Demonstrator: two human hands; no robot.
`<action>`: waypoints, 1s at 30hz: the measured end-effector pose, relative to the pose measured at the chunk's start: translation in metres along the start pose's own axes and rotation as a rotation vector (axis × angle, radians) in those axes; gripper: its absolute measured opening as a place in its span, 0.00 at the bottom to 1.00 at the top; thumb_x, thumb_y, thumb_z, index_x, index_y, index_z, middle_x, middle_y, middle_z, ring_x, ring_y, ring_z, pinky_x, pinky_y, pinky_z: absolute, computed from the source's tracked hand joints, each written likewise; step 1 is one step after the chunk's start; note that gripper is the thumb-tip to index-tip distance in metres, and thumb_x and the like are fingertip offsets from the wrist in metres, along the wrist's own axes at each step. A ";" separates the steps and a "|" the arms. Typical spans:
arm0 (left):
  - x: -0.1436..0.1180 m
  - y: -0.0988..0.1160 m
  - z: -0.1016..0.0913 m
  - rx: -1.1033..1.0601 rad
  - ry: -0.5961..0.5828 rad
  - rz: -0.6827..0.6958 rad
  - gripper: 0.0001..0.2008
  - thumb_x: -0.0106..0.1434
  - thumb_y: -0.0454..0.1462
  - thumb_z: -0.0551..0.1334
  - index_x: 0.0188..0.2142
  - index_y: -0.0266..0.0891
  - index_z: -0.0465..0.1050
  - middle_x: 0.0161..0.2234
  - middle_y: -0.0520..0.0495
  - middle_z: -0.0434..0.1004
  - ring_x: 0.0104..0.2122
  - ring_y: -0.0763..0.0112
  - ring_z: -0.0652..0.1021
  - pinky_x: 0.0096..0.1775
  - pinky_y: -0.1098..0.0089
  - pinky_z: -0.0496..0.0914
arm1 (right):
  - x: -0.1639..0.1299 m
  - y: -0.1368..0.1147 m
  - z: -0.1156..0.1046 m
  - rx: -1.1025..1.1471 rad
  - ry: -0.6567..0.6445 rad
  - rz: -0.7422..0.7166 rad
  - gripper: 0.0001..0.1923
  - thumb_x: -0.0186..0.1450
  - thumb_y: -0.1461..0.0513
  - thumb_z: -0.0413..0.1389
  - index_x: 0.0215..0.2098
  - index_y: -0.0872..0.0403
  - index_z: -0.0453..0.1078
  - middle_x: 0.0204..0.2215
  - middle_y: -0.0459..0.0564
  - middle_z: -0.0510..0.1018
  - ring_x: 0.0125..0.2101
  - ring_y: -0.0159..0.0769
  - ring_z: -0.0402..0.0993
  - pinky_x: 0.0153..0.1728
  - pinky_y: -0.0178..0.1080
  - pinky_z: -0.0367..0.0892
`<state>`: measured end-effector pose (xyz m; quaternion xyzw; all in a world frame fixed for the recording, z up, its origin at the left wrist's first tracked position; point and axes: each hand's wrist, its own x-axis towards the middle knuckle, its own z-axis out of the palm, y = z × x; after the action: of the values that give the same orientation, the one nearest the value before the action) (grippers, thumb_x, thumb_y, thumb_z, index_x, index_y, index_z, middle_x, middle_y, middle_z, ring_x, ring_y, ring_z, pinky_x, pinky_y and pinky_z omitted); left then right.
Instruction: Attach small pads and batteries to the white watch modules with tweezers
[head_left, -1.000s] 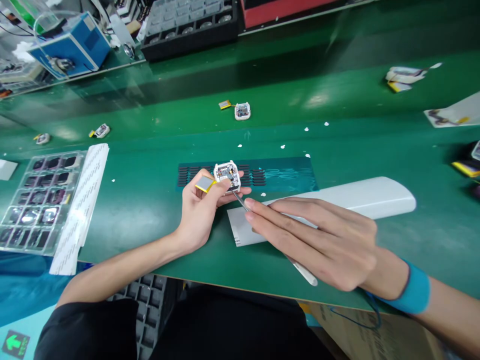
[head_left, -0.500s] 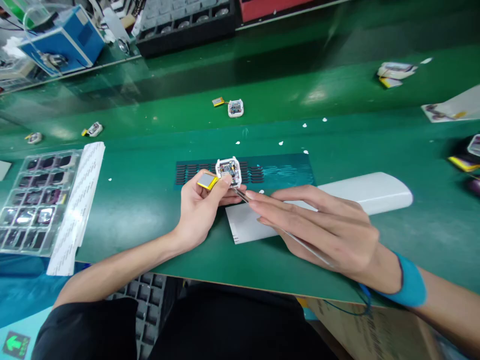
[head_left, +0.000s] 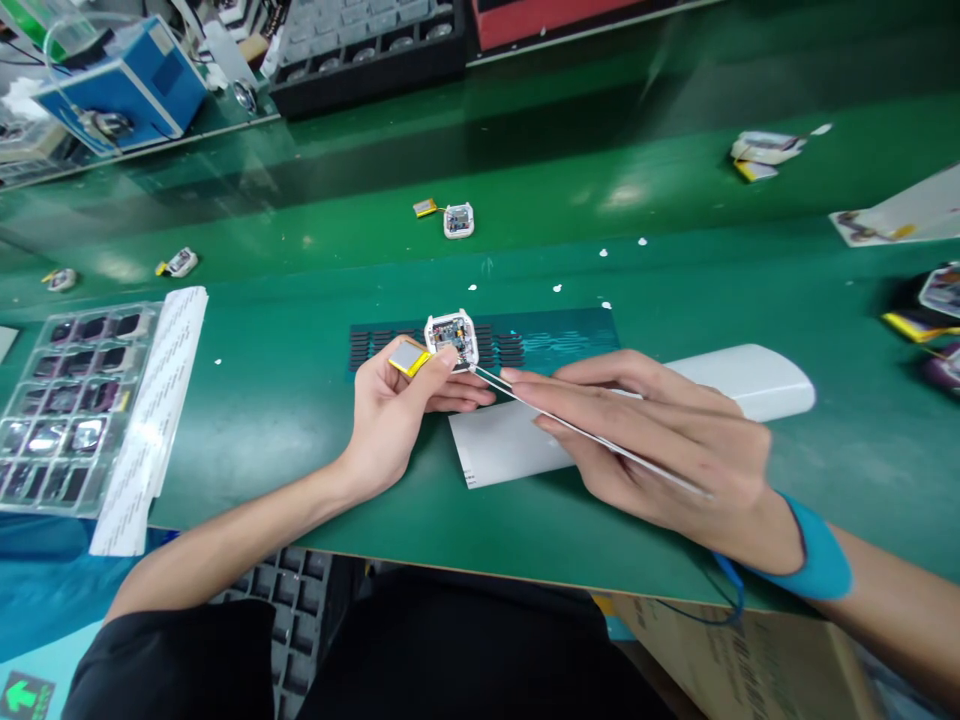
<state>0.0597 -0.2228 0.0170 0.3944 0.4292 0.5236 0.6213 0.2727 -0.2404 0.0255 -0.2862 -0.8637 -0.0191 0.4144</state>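
Observation:
Between the thumb and fingers of my left hand [head_left: 390, 420] is a white watch case [head_left: 452, 338], its open side up and a circuit board showing inside. A small silver battery with yellow edges [head_left: 409, 358] rests over the same hand, beside the case. My right hand [head_left: 652, 430] is closed around a pair of thin metal tweezers [head_left: 592, 437]. The tweezer tips are at the lower right corner of the case; whether they pinch anything is too small to tell. Under the hands lies a teal sheet with rows of black strips [head_left: 555, 340].
A white backing sheet [head_left: 517, 450] lies under my right hand. More cases with batteries, such as one farther back [head_left: 459, 220], sit on the green bench. At left are a clear compartment tray [head_left: 75, 400] and a white paper strip [head_left: 154, 420]. A blue box [head_left: 124, 85] stands behind.
My right hand and the tweezers have drawn back slightly to the right, and the tweezer tips now show apart at the case's corner. The left hand still holds the case.

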 end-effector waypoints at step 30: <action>0.171 0.060 -0.079 0.841 0.395 0.269 0.07 0.66 0.34 0.67 0.35 0.39 0.69 0.27 0.44 0.80 0.28 0.61 0.82 0.38 0.60 0.78 | -0.001 0.014 0.010 -0.116 0.074 -0.183 0.16 0.71 0.72 0.60 0.55 0.58 0.73 0.47 0.53 0.86 0.39 0.38 0.83 0.35 0.38 0.82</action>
<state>-0.0192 -0.0418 0.0271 0.5566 0.6586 0.4453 0.2411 0.2734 -0.2265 0.0152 -0.2287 -0.8678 -0.1176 0.4252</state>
